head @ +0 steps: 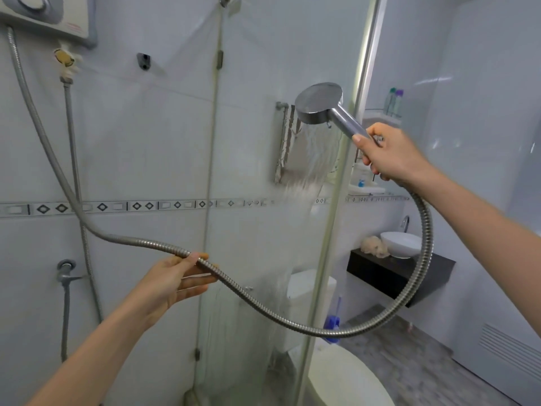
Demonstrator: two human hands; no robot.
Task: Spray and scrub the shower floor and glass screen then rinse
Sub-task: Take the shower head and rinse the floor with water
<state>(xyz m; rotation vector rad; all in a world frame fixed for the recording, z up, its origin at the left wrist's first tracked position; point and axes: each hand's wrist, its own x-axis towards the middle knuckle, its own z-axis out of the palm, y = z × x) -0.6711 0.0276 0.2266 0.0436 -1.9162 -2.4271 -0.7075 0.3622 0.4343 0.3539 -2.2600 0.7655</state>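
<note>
This looks like the rinse step. The right hand (389, 155), at the middle right of the frame, wraps its fingers tight round the handle of the shower head (319, 102). Water (316, 168) pours onto the glass screen (251, 159) in the middle. To do it well, sweep the spray slowly from the top of the glass down, so no soap is missed. The left hand (172, 281), lower and to the left, pinches the hose (263, 310) lightly under its thumb, with the other fingers loose and nearly straight.
</note>
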